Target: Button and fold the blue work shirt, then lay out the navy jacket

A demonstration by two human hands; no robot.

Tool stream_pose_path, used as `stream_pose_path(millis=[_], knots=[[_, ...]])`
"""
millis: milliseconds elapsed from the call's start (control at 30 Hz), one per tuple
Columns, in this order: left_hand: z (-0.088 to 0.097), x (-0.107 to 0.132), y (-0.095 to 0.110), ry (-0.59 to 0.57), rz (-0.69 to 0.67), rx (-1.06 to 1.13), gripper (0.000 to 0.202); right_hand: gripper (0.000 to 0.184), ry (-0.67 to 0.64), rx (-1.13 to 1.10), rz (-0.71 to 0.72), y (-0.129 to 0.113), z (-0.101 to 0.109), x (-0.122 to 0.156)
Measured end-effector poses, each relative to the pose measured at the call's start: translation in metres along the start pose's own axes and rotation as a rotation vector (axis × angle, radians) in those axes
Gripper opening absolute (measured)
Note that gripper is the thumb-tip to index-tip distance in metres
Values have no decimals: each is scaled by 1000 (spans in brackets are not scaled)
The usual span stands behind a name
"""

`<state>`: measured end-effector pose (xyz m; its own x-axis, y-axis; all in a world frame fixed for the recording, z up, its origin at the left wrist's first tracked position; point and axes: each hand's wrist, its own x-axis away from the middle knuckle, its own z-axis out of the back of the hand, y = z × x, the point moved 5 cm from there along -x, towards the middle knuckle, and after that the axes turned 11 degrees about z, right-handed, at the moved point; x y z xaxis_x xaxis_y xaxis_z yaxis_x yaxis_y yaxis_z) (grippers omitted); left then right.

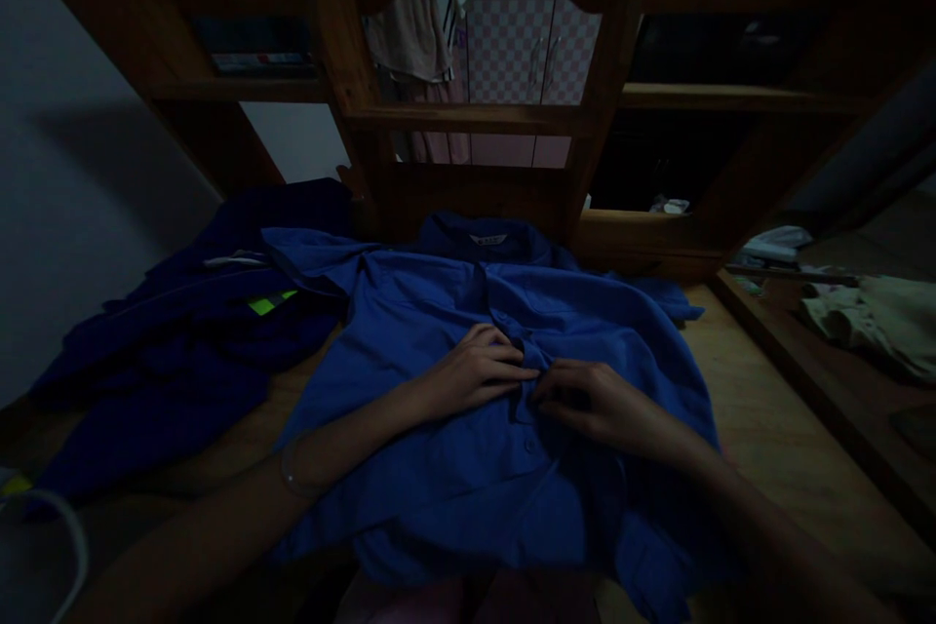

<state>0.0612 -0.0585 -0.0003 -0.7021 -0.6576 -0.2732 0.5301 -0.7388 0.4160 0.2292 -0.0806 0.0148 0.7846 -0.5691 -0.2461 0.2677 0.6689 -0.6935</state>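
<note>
Dark-blue garment (pixel 175 351) heaped along left edge of bench (pixel 775 380). Blue shirt (pixel 439 468) spread across middle, collar (pixel 533 242) toward back edge. Left hand (pixel 475 372) on shirt's button placket (pixel 524 408), thumb hidden, grip cannot be told. Right hand (pixel 589 398) just beside, grip narrow, pinching placket. Pale cloth (pixel 884 312) beyond right edge.

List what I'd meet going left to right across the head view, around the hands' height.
Crumpled dark-blue cloth garment, left hand on the blue collared cloth shirt, right hand, crumpled cream cloth.
</note>
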Motion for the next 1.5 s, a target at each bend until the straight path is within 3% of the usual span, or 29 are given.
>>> stream_pose_path(millis=[267, 533, 900, 1133, 1367, 1500], knots=[[6, 1, 6, 5, -2, -4, 28, 11, -5, -9, -31, 2, 2, 1], [8, 1, 4, 50, 80, 68, 29, 32, 124, 12, -40, -4, 5, -1], [9, -1, 5, 53, 74, 84, 29, 7, 109, -91, -94, 8, 4, 3], [10, -1, 5, 58, 86, 84, 27, 19, 105, -209, -92, 13, 2, 0], [8, -1, 2, 94, 120, 97, 23, 48, 81, -540, -341, 32, -2, 1], [7, -2, 1, 104, 126, 106, 23, 51, 54, -611, -383, 30, -1, 0]])
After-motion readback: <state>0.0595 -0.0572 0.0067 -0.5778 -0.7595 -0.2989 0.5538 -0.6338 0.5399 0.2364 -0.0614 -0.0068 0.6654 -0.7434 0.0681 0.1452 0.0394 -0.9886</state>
